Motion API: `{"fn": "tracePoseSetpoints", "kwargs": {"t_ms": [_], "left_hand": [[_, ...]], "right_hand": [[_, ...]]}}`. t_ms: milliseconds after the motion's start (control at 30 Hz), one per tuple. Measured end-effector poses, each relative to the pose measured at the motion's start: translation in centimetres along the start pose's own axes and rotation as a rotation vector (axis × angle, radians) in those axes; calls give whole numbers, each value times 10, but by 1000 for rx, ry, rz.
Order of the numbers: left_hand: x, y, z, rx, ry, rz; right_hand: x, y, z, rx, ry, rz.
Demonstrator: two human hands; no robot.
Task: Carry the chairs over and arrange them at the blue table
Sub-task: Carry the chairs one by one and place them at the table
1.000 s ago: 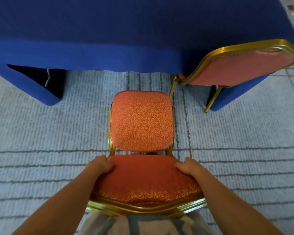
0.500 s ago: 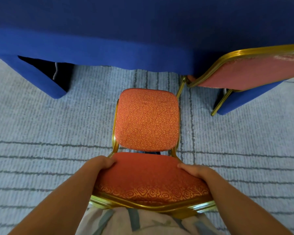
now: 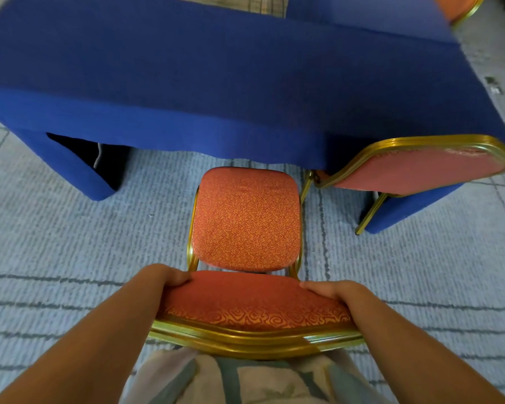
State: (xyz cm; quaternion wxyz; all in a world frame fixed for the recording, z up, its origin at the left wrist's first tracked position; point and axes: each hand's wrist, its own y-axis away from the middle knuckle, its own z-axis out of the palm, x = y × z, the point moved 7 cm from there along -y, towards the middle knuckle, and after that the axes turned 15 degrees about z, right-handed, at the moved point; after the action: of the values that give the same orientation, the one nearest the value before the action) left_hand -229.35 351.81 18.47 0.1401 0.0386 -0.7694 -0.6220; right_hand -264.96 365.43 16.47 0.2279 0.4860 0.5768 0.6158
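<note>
Both hands grip the chair's backrest (top corners).

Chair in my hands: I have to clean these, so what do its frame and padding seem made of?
Frame: probably metal with a glossy gold finish, given its sharp highlights. Seat cushion and backrest: woven fabric over padding, orange-red with a swirl pattern, matte; the fibre can't be told.
</note>
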Motion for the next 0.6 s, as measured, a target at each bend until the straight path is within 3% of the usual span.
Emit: {"fn": "tracePoseSetpoints", "kwargs": {"t_ms": [600], "left_hand": [[125, -22, -165, 124, 70, 31]], "right_hand": [[-123, 20, -149, 23, -104, -115]]}}
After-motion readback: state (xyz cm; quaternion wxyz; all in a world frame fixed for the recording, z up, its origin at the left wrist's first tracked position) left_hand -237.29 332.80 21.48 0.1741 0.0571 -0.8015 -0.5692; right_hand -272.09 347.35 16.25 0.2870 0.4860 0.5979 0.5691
